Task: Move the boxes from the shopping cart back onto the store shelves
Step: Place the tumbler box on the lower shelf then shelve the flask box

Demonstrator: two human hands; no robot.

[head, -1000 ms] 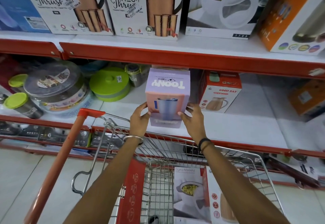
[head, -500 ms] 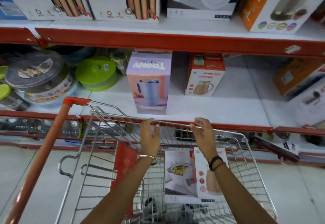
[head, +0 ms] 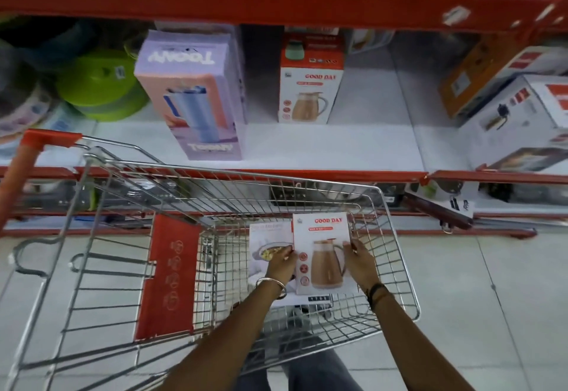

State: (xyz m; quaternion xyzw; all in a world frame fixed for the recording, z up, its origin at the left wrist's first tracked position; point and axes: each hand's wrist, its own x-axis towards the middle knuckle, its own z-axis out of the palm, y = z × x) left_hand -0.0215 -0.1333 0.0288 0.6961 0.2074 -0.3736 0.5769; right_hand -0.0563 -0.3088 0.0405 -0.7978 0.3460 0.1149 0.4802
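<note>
Inside the wire shopping cart (head: 396,243) lies a white and red "Good Day" jug box (head: 322,255). My left hand (head: 281,263) grips its left edge and my right hand (head: 359,263) grips its right edge. Under and left of it lies a white box with a food bowl picture (head: 266,237). On the middle shelf (head: 322,148) stands the purple "Toony" tumbler box (head: 192,92), upside down. A second "Good Day" box (head: 310,83) stands upright to its right.
Green lidded containers (head: 98,86) sit at the shelf's left. White and orange appliance boxes (head: 516,114) fill the shelf's right. The red edge of the upper shelf (head: 276,3) runs overhead. The cart's red handle (head: 27,157) is at the left, its red seat flap (head: 169,277) inside.
Both hands let go of the purple Toony box on the shelf, dropped past the cart rim into the basket, and closed on the Good Day box. The view tilted down.
</note>
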